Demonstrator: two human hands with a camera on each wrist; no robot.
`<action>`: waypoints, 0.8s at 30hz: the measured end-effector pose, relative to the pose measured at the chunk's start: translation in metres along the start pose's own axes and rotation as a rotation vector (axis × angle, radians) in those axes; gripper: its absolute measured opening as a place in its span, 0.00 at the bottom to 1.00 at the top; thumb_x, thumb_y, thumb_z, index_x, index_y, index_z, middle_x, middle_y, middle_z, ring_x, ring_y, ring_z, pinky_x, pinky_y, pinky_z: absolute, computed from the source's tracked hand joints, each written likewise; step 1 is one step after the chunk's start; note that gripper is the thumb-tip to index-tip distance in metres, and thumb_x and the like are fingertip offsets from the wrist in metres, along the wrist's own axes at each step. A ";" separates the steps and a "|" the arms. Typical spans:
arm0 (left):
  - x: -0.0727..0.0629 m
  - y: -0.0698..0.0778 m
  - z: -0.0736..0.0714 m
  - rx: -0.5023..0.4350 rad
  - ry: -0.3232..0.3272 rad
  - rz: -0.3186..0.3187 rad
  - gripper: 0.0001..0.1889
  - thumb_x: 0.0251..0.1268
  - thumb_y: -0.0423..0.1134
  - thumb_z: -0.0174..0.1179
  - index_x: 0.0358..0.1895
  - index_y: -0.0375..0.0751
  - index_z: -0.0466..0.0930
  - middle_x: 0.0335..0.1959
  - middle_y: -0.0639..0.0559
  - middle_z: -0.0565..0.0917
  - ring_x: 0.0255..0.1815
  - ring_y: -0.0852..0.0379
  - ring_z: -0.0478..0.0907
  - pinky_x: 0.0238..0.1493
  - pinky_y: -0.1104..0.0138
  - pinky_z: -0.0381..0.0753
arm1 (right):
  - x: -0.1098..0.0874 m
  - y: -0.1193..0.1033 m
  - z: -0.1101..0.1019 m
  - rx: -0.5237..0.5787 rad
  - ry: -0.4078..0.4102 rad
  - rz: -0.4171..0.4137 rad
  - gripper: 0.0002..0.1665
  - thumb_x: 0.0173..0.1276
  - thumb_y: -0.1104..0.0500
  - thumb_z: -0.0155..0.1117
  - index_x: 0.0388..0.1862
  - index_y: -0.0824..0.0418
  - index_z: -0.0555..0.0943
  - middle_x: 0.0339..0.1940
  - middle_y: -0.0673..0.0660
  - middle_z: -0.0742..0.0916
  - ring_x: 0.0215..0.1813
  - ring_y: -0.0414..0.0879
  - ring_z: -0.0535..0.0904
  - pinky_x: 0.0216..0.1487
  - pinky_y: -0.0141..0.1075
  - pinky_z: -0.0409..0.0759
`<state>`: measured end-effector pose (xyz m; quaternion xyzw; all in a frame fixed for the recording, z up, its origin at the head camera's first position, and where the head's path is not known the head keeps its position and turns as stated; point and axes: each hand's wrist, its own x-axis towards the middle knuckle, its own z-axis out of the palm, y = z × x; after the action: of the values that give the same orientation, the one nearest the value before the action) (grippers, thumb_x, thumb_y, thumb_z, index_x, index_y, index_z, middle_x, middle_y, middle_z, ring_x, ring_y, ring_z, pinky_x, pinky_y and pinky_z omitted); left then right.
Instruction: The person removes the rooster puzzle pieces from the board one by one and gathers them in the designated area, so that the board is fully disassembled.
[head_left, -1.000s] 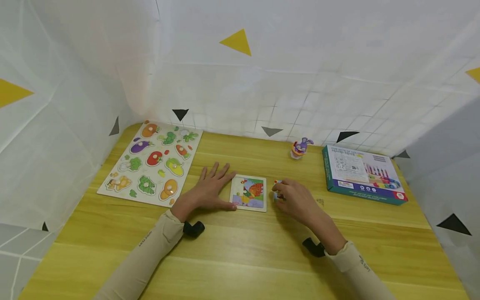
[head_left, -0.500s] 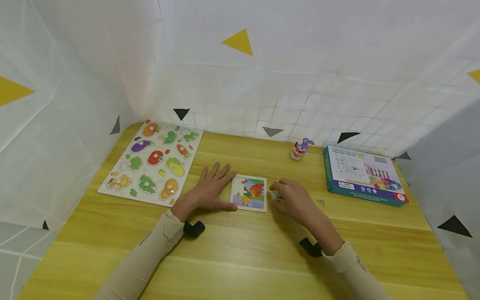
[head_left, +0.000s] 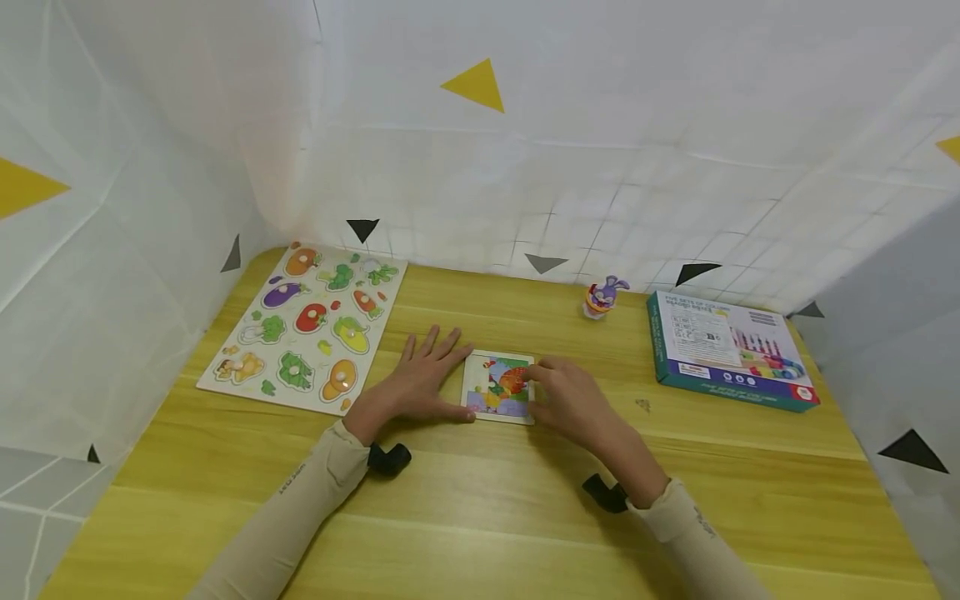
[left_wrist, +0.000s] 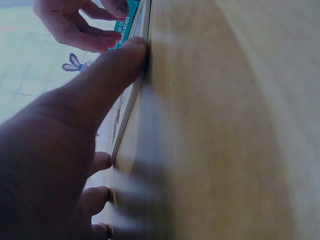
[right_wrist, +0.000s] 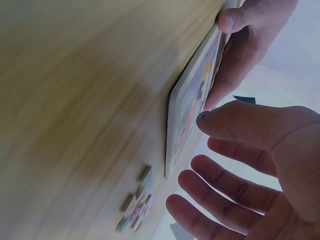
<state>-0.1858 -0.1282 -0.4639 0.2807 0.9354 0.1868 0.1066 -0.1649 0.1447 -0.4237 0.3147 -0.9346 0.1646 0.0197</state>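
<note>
A small jigsaw puzzle (head_left: 498, 386) in a pale square frame lies flat on the table, bearing a colourful picture with an orange-red bird. My left hand (head_left: 423, 382) is spread flat at its left side; the thumb rests on the near-left corner and the index fingertip is at the far-left corner. Over the right edge sits my right hand (head_left: 573, 400), fingers bent and apart from the thumb, fingertips at or just above the picture. Nothing shows between them. Several loose puzzle pieces (right_wrist: 136, 205) lie beside the frame in the right wrist view; the hand hides them in the head view.
A large vegetable peg puzzle board (head_left: 303, 329) lies at the left. At the back stands a purple rabbit figure (head_left: 602, 297) in a cup. The box of beaded toys (head_left: 731, 350) lies at the right. White sheeting (head_left: 600, 167) borders the wooden table.
My right hand has moved left from above the loose pieces to the puzzle's right edge. The left hand has stayed in place.
</note>
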 end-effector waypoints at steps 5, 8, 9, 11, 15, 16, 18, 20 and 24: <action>0.001 0.000 0.001 -0.009 -0.002 0.001 0.57 0.55 0.74 0.62 0.82 0.49 0.48 0.82 0.44 0.40 0.80 0.37 0.30 0.73 0.38 0.28 | 0.005 -0.006 0.002 0.011 -0.022 0.008 0.23 0.56 0.58 0.80 0.50 0.62 0.86 0.40 0.57 0.85 0.39 0.49 0.80 0.43 0.45 0.81; 0.001 0.000 0.001 0.002 -0.005 -0.004 0.57 0.55 0.74 0.61 0.82 0.50 0.48 0.82 0.44 0.40 0.80 0.37 0.30 0.73 0.38 0.29 | 0.007 -0.008 0.004 0.033 -0.017 -0.006 0.22 0.56 0.57 0.79 0.49 0.62 0.86 0.39 0.56 0.85 0.38 0.48 0.80 0.42 0.44 0.81; 0.001 0.000 0.001 0.005 -0.005 -0.005 0.57 0.55 0.75 0.61 0.82 0.50 0.48 0.82 0.44 0.40 0.80 0.38 0.30 0.73 0.38 0.29 | 0.008 -0.009 0.005 0.042 -0.011 -0.013 0.21 0.56 0.58 0.80 0.48 0.62 0.87 0.39 0.55 0.85 0.39 0.47 0.81 0.42 0.44 0.82; 0.001 0.000 0.001 0.007 -0.007 -0.004 0.57 0.55 0.75 0.60 0.82 0.50 0.48 0.82 0.44 0.40 0.80 0.37 0.30 0.73 0.38 0.29 | 0.009 -0.011 0.006 0.063 -0.002 -0.025 0.20 0.56 0.59 0.80 0.47 0.62 0.87 0.39 0.55 0.85 0.39 0.47 0.81 0.41 0.43 0.82; 0.001 0.000 0.001 -0.005 -0.005 -0.001 0.57 0.55 0.74 0.61 0.82 0.49 0.48 0.82 0.44 0.41 0.80 0.37 0.30 0.73 0.38 0.29 | 0.012 -0.014 0.008 0.095 0.009 -0.055 0.17 0.56 0.61 0.79 0.45 0.62 0.87 0.39 0.55 0.85 0.39 0.47 0.81 0.40 0.41 0.82; 0.001 0.000 0.000 -0.004 -0.004 0.001 0.57 0.55 0.74 0.61 0.82 0.49 0.48 0.82 0.44 0.41 0.80 0.37 0.31 0.73 0.38 0.29 | 0.013 -0.015 0.009 0.099 0.010 -0.066 0.17 0.57 0.62 0.78 0.45 0.62 0.87 0.39 0.55 0.85 0.38 0.47 0.81 0.40 0.41 0.81; 0.000 0.000 0.000 -0.007 0.001 0.003 0.57 0.55 0.74 0.62 0.82 0.48 0.48 0.82 0.43 0.41 0.80 0.36 0.31 0.73 0.37 0.29 | 0.016 -0.017 0.010 0.104 0.008 -0.083 0.16 0.57 0.63 0.77 0.46 0.62 0.87 0.39 0.55 0.85 0.37 0.46 0.80 0.38 0.40 0.81; 0.000 -0.001 0.000 -0.007 0.004 0.007 0.57 0.55 0.73 0.62 0.82 0.48 0.49 0.82 0.43 0.41 0.80 0.36 0.31 0.73 0.37 0.30 | 0.018 -0.019 0.012 0.111 0.004 -0.095 0.16 0.57 0.64 0.77 0.46 0.63 0.87 0.39 0.55 0.85 0.36 0.46 0.79 0.37 0.39 0.80; 0.000 -0.001 0.000 -0.011 0.001 0.013 0.57 0.55 0.73 0.62 0.82 0.48 0.49 0.82 0.43 0.41 0.80 0.37 0.30 0.73 0.37 0.29 | 0.021 -0.021 0.014 0.116 -0.009 -0.097 0.17 0.57 0.64 0.77 0.46 0.63 0.87 0.41 0.56 0.85 0.37 0.46 0.81 0.39 0.39 0.81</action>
<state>-0.1868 -0.1288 -0.4639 0.2862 0.9325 0.1928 0.1062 -0.1684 0.1124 -0.4278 0.3607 -0.9074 0.2158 0.0054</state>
